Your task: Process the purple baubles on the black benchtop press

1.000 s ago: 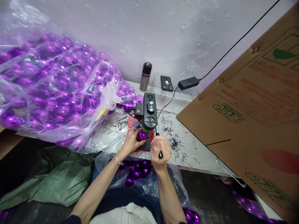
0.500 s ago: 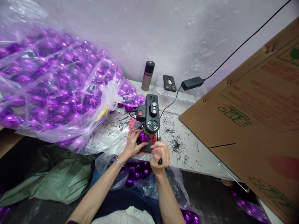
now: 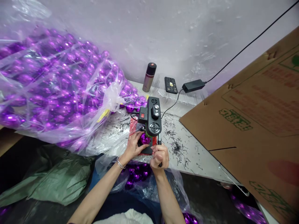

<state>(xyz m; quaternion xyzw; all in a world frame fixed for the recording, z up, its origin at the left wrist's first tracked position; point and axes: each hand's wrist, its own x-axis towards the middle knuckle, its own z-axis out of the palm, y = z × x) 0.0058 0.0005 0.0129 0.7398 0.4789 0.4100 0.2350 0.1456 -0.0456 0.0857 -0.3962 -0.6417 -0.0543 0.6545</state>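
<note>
A shiny purple bauble [image 3: 145, 138] sits beneath the head of a small black lever press [image 3: 154, 116]. My left hand [image 3: 133, 147] curls its fingers and thumb around the ball's left and near sides. To the right, my right hand [image 3: 160, 156] is closed around the press's black lever handle [image 3: 159, 142], which points down toward me. Under the ball lies the press's black base [image 3: 147, 150], on a red sheet [image 3: 132, 125]. The ball's top is hidden by the press head.
A clear bag of purple baubles [image 3: 58, 77] fills the left. Behind the press are a bottle [image 3: 149, 77], a phone [image 3: 171, 85] and a power adapter [image 3: 193, 86]. Small black bits [image 3: 177, 147] litter the table. A cardboard box [image 3: 252, 124] stands right. More baubles [image 3: 137, 175] lie in my lap.
The whole view has shifted slightly, so things sit a little lower in it. Both hands keep their places on the bauble and the lever handle.
</note>
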